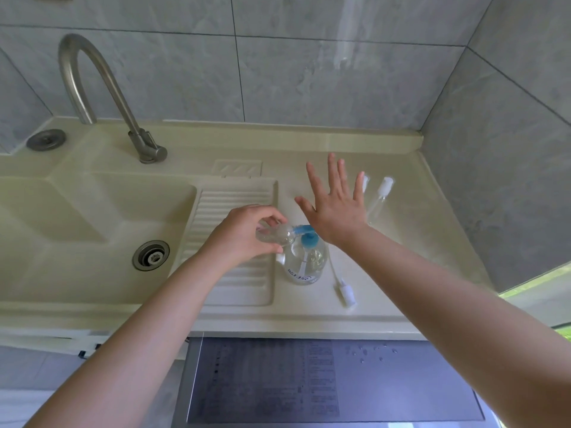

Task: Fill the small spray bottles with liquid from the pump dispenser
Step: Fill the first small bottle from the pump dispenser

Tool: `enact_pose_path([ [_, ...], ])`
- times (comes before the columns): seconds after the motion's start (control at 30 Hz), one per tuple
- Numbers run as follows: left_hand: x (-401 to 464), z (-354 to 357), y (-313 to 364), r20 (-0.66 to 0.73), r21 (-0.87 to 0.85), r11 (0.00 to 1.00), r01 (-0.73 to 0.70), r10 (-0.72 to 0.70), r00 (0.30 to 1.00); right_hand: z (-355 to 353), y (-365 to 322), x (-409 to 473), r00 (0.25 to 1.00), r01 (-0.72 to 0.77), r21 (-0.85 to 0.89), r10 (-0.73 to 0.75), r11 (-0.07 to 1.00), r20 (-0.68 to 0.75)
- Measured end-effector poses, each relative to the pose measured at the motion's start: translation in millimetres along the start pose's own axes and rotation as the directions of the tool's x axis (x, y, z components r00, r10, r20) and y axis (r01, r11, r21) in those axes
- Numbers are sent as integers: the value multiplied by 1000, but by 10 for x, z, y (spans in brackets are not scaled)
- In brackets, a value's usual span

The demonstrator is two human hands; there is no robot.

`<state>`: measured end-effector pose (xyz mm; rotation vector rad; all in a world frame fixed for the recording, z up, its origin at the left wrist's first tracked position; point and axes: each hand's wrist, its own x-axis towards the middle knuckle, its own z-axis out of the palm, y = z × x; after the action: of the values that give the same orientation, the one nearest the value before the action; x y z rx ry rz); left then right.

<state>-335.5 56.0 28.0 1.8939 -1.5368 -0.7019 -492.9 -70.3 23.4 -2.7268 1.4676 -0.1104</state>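
Observation:
A clear pump dispenser [306, 264] with a blue pump head stands on the cream counter [309, 313]. My left hand [244, 233] grips a small clear spray bottle [278, 234], tilted, with its mouth at the blue nozzle. My right hand [336, 199] hovers above the pump head, fingers straight and spread, holding nothing. Two capped small spray bottles [381, 196] lie on the counter behind my right hand, one partly hidden by its fingers. A white spray cap with its dip tube [344, 290] lies right of the dispenser.
A sink basin [77, 217] with a drain [150, 255] and a ribbed drainboard [228, 205] lie left. A curved metal tap [92, 75] stands at the back. Grey tiled walls close the back and right. A grey appliance top [324, 381] sits below the counter edge.

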Motion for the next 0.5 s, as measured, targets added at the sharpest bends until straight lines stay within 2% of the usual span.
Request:
enact_pose_path([
  [0.23, 2, 6, 1, 0, 5, 1000, -9, 9, 1000, 144, -66, -51, 990, -91, 136, 75, 986, 116],
  [0.33, -7, -7, -4, 1, 7, 1000, -5, 5, 1000, 69, -62, -8, 998, -40, 35, 38, 999, 55],
  [0.43, -7, -26, -5, 3, 12, 1000, -11, 11, 1000, -84, -36, 61, 998, -60, 126, 59, 990, 9],
  [0.5, -12, -27, -22, 3, 14, 1000, -7, 7, 1000, -61, -56, 33, 999, -50, 106, 49, 993, 6],
])
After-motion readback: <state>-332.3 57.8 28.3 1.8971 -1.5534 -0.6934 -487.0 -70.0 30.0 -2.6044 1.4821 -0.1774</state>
